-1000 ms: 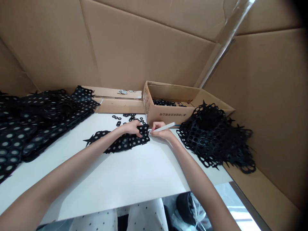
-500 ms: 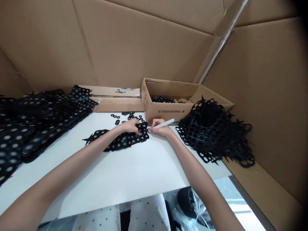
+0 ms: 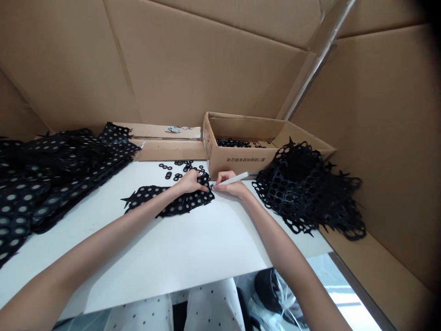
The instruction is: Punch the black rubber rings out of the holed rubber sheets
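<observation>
My left grip point(image 3: 189, 182) pinches a dotted black sheet point(image 3: 188, 202) on the desk point(image 3: 186, 253); beside its edge, my right grip point(image 3: 230, 186) holds a white stick point(image 3: 238, 178); slipping this close could jab the left.

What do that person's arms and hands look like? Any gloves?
The left hand and right hand are bare, with no gloves. The left arm and right arm look slim, and no sleeves or bracelets show. Lower down, the person wears white clothing with dark dots.
</observation>
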Tool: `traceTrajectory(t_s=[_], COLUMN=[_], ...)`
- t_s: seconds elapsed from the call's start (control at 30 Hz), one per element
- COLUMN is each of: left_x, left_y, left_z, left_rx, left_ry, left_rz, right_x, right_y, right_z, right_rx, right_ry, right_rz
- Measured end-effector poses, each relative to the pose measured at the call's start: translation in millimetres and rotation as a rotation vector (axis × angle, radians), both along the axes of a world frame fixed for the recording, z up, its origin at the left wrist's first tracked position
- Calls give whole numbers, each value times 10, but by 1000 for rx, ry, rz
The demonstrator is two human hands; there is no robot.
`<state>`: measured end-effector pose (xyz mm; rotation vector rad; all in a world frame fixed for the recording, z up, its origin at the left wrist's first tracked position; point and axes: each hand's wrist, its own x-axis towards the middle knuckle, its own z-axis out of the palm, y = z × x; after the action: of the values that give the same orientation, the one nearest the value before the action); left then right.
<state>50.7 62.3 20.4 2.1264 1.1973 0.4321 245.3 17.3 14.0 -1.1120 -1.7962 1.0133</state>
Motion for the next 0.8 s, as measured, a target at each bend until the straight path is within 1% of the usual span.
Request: traceTrajectory(t_s=[0.13, 0.23, 0.37, 0.53, 0.67, 0.8], left_x=[54, 81, 70, 50, 60, 83], left_y=[-27, -70, -101, -98, -96, -49], left_z=[101, 143, 102, 23, 37, 66], left_rx=[29, 51, 60, 59, 30, 23], left_ry=[155, 204, 169, 79, 59, 95], left_rz=[23, 44, 49, 70, 58, 7], right_x=[0, 7, -9, -53, -54, -47], right_y=[1, 0, -11, 4, 25, 15], right_z=[9, 31, 42, -34, -67, -29], right_rx=[6, 11, 25, 25, 33, 97], right_ry=[-9, 3, 9, 9, -22, -56], right_rz=[5, 17, 23, 32, 34, 25])
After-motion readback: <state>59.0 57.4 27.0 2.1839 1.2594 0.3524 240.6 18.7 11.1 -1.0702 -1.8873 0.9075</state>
